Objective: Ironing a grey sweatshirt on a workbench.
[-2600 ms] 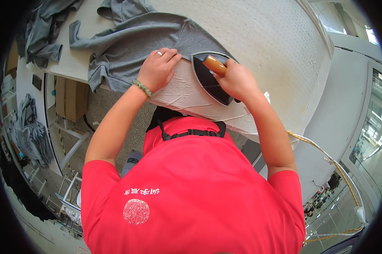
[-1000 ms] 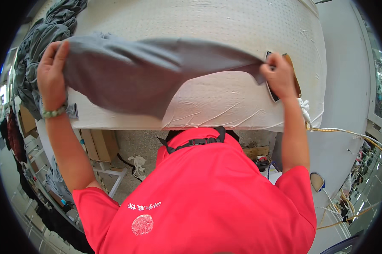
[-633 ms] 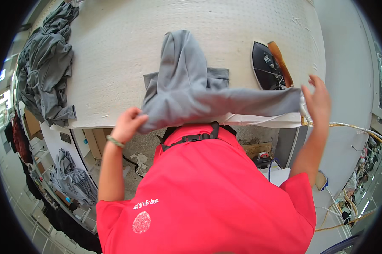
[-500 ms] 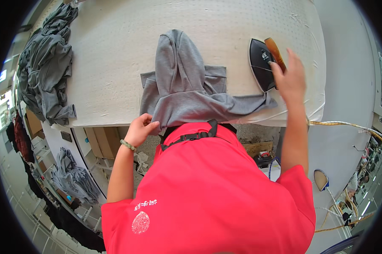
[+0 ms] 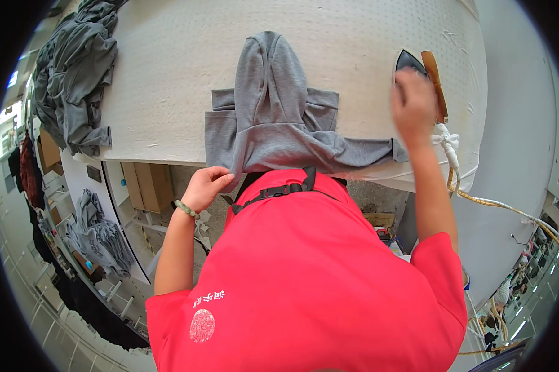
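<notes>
A grey hooded sweatshirt (image 5: 285, 139) lies on the padded white ironing table (image 5: 168, 74), its hood pointing away from me and one sleeve stretched to the right along the near edge. My left hand (image 5: 206, 188) pinches the garment's near left edge between thumb and fingers. On the right, a dark iron (image 5: 409, 60) with a brown wooden handle (image 5: 435, 85) rests on the table. My right hand (image 5: 414, 106) is over the iron and just left of its handle. Motion blur smears its fingers, and the hand covers much of the iron.
Crumpled grey garments (image 5: 75, 80) are heaped at the table's left end. A hose and cord (image 5: 454, 162) run from the iron over the right edge. Below on the left are a cardboard box (image 5: 148, 186) and a stack of folded grey clothes (image 5: 99, 239).
The iron has shifted right and turned. My right hand has moved from the handle's right side to its left. The left hand still pinches the sweatshirt, whose left part now lies flatter.
</notes>
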Demonstrator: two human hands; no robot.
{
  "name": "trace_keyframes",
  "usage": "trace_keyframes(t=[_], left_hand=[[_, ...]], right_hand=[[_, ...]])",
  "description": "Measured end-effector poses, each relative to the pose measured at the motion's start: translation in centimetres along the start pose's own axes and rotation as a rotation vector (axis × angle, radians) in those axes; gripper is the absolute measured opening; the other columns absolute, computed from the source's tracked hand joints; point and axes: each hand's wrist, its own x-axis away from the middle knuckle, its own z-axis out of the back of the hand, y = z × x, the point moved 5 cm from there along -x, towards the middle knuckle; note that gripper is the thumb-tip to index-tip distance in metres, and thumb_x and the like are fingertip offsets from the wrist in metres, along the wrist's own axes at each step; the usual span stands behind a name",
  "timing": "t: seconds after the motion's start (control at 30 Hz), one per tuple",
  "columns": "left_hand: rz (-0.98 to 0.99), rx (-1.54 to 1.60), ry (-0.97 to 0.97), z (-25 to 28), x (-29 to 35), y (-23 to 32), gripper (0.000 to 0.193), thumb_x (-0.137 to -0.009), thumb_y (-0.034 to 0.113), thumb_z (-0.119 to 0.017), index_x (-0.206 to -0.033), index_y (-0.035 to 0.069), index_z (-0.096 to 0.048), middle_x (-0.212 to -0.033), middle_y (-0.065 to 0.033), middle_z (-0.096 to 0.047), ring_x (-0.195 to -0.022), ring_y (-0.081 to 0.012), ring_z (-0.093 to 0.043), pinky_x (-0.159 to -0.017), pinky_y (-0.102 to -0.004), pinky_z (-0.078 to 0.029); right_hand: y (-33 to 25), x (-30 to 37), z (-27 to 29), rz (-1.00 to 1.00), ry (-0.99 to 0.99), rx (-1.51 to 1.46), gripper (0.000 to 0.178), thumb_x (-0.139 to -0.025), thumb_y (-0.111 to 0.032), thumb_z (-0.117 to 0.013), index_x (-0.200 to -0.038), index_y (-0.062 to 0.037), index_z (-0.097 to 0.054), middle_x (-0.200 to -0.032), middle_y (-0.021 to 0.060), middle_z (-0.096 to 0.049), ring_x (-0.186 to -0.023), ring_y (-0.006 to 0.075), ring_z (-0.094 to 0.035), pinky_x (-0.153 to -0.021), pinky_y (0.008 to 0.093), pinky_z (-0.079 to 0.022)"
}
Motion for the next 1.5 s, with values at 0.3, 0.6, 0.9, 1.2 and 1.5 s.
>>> trace_keyframes(t=[0.3,0.6,0.9,1.2,1.5], left_hand=[[-0.163,-0.328,0.139,1.9,0.1,2.8,0.017,-0.098,0.016,-0.074,-0.102,0.0,-0.069,-0.085,0.0005,-0.068,-0.078,-0.0065,-0.059,-0.072,-0.0259,-0.05],[-0.175,-0.308,0.27,4.7,0.4,4.1,0.02,-0.097,0.016,-0.076,-0.093,0.003,-0.062,-0.078,0.0043,-0.059,-0.074,-0.0051,-0.052,-0.067,-0.0249,-0.045],[-0.162,-0.36,0.273,6.0,0.9,5.0,0.025,-0.095,0.017,-0.079,-0.088,0.006,-0.057,-0.079,0.0065,-0.054,-0.073,-0.0054,-0.047,-0.064,-0.0246,-0.04],[-0.185,-0.206,0.301,6.6,-0.4,2.3,0.023,-0.093,0.017,-0.081,-0.09,0.005,-0.062,-0.08,0.0057,-0.059,-0.074,-0.0059,-0.052,-0.067,-0.0243,-0.044],[-0.28,-0.46,0.453,6.0,0.9,3.7,0.015,-0.096,0.015,-0.078,-0.1,0.002,-0.074,-0.083,-0.0007,-0.072,-0.078,-0.0097,-0.065,-0.072,-0.0277,-0.054]], right_hand=[[-11.3,10.7,-4.8,-0.134,-0.594,-0.555,0.02,-0.088,-0.02,-0.078,-0.104,-0.0102,-0.07,-0.098,0.0091,-0.066,-0.097,0.0328,-0.068,-0.08,0.0441,-0.056],[-12.1,11.4,-6.0,0.04,-0.584,-0.449,0.017,-0.084,-0.017,-0.078,-0.096,-0.011,-0.068,-0.096,0.009,-0.065,-0.098,0.0318,-0.067,-0.08,0.0443,-0.055],[-7.2,5.2,-3.0,-0.203,-0.485,-0.474,0.019,-0.086,-0.02,-0.077,-0.095,-0.007,-0.067,-0.087,0.0124,-0.068,-0.083,0.0342,-0.069,-0.074,0.0441,-0.056],[-5.3,5.6,-4.7,-0.208,-0.705,-0.436,0.024,-0.097,-0.022,-0.071,-0.114,-0.0044,-0.069,-0.091,0.0166,-0.073,-0.086,0.0368,-0.072,-0.078,0.0428,-0.057],[-6.4,4.6,-5.2,-0.277,-0.595,-0.52,0.022,-0.101,-0.022,-0.067,-0.11,-0.0019,-0.067,-0.096,0.0205,-0.074,-0.091,0.0404,-0.072,-0.079,0.0453,-0.056]])
